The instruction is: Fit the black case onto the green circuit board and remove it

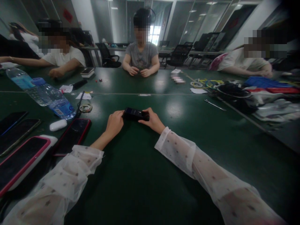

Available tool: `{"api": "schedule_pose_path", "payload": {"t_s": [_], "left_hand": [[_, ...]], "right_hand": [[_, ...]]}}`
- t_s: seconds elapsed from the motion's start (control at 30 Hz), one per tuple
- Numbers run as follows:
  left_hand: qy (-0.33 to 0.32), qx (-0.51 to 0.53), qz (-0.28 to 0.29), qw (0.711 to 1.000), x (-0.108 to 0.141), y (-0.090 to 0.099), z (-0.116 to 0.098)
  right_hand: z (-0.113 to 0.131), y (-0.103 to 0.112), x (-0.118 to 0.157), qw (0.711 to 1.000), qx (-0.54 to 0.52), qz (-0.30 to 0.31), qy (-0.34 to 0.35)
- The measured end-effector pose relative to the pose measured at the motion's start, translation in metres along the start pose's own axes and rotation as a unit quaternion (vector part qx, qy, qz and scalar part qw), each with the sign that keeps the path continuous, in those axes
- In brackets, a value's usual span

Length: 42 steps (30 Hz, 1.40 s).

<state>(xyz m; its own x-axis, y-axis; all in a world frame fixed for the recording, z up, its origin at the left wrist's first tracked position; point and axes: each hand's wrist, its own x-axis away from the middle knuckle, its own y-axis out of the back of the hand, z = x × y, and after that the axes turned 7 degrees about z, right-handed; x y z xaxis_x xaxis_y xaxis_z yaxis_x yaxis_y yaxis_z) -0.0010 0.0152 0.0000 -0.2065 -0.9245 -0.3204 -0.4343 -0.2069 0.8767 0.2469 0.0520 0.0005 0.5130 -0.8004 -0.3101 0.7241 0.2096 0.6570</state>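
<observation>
A small black box-shaped device with faint light marks on its top face is between my hands, at or just above the green table. My left hand has its fingers closed on the device's left end. At the other end, my right hand pinches it, thumb at the near side and fingers over the far side. What kind of device it is cannot be made out. Sheer white sleeves with dark dots cover both my forearms. Nearest my left arm lies a red-edged phone.
To the left are more phones, a white earbud case, water bottles and a beaded bracelet. On the right lie a wrench, yellow cables and a pile of bags. A person sits opposite, others at either side.
</observation>
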Motion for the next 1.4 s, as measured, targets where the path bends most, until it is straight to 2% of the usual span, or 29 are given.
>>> {"api": "schedule_pose_path", "payload": {"t_s": [0.37, 0.63, 0.8, 1.27, 1.4], "left_hand": [[0.009, 0.010, 0.016, 1.000, -0.001, -0.002, 0.001], [0.052, 0.108, 0.016, 0.993, -0.006, -0.003, 0.007], [0.071, 0.154, 0.014, 0.985, -0.006, 0.000, 0.004], [0.085, 0.155, 0.035, 0.984, -0.004, 0.003, -0.001], [0.085, 0.159, 0.033, 0.983, -0.003, 0.004, -0.002]], "right_hand": [[-0.005, -0.001, -0.002, 1.000, -0.009, -0.009, -0.003], [-0.008, 0.001, -0.003, 1.000, 0.024, -0.001, 0.018], [-0.010, 0.002, -0.003, 0.999, -0.013, 0.022, 0.025], [-0.013, 0.006, -0.005, 0.997, -0.061, 0.041, 0.000], [-0.013, 0.008, -0.005, 0.993, -0.105, 0.047, -0.002]]}}
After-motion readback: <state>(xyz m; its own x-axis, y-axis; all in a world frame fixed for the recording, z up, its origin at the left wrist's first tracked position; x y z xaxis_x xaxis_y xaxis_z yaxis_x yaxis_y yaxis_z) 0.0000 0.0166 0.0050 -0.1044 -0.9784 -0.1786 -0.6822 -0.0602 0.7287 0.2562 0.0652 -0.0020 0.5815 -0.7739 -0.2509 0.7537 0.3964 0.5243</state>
